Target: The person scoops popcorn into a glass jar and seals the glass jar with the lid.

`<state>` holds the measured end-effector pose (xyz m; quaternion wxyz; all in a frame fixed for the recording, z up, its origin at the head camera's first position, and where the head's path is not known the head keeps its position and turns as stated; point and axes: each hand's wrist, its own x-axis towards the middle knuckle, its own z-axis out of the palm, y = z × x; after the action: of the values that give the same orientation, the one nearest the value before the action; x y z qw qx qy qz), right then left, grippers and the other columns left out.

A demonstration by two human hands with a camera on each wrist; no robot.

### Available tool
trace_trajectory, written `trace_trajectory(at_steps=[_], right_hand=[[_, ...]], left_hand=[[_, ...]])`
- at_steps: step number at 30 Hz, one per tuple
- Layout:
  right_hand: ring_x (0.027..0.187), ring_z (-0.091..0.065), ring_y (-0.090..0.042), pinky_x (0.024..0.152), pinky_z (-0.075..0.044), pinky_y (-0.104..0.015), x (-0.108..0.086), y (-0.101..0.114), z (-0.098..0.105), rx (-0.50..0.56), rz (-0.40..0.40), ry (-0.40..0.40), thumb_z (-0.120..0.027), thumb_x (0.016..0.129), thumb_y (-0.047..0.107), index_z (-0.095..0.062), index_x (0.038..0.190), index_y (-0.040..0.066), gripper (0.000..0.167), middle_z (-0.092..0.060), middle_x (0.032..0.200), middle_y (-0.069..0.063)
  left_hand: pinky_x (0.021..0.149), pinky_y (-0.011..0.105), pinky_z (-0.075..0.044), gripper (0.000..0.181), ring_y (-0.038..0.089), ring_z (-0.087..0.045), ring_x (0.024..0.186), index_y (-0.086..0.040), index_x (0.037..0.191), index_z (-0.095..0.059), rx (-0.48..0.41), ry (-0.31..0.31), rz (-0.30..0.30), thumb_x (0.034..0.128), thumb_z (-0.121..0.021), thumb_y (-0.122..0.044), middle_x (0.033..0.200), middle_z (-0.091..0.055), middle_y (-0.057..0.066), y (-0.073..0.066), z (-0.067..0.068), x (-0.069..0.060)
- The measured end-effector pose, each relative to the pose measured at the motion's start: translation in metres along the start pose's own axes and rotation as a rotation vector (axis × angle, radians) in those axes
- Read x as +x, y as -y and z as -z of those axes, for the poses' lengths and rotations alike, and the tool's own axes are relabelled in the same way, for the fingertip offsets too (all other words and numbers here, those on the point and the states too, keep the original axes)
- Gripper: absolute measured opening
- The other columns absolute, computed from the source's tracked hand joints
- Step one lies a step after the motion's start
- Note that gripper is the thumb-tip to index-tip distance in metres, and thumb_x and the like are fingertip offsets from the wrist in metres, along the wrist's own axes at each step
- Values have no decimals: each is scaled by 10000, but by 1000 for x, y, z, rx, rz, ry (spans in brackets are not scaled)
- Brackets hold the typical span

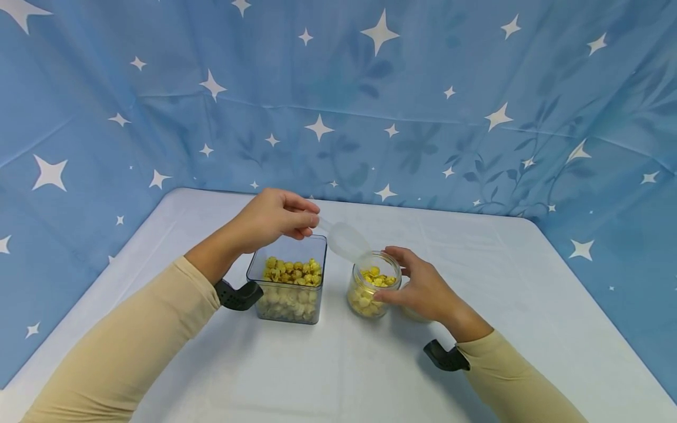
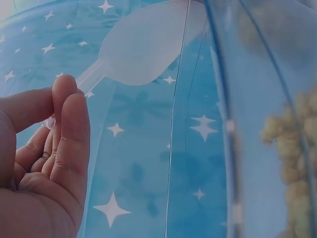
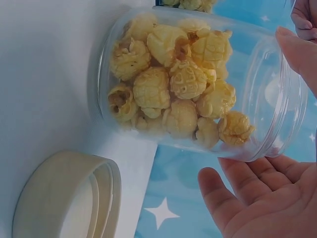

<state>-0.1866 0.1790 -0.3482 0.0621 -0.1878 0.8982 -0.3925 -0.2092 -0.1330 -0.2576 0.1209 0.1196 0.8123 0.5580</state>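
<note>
My left hand pinches the handle of a translucent white plastic spoon between thumb and fingers. The bowl of the spoon, with no popcorn visible on it, hangs with its tip at the rim of a round glass jar. Yellow popcorn fills much of that jar, which stands upright on the table. Around the jar's rim, from the right, my right hand holds it with thumb and fingers apart. A clear square container, partly filled with popcorn, stands below the left hand.
A beige round lid lies on the table just right of the jar, mostly hidden by my right hand in the head view. White cloth covers the table. Behind it hangs a blue curtain with white stars.
</note>
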Motion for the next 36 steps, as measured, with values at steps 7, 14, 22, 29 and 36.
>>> trace_trajectory(at_steps=[7,14,22,29,36], right_hand=[[1229,-519,-452,992,-475,-560,1,2,1,2,0,13,-880,771,347,-413,1473,9,908,-502,1445,-158],[1245,-509,-459,1011,-459,-566,0,-1,-1,22,13,16,-878,773,342,-401,1477,2,916,-488,1460,-159],[1257,-509,-447,1022,-443,-583,-1,-1,-1,21,22,3,-878,773,324,-397,1479,4,912,-488,1463,-154],[1267,-516,-421,1030,-443,-573,0,3,-1,-16,31,8,-877,774,343,-402,1476,-2,916,-486,1463,-156],[1292,-497,-418,1049,-424,-574,-3,2,-2,0,12,5,-870,785,339,-377,1494,-6,929,-458,1493,-155]], left_hand=[[840,365,-590,330,275,-681,920,-22,1242,-662,-19,-17,-18,957,-697,-185,1072,-697,137,2,5,-5],[864,370,-581,369,236,-682,892,49,1280,-623,-60,-52,-17,970,-675,-145,1135,-674,190,11,19,-18],[853,304,-578,410,157,-679,876,78,1308,-590,-59,-96,-56,984,-661,-163,1066,-668,100,18,42,-35],[836,282,-578,410,139,-676,876,109,1293,-567,-31,-140,-100,992,-651,-158,1033,-667,43,26,67,-50],[817,275,-583,403,148,-681,872,140,1281,-557,-18,-146,-93,995,-645,-130,996,-688,20,36,80,-55]])
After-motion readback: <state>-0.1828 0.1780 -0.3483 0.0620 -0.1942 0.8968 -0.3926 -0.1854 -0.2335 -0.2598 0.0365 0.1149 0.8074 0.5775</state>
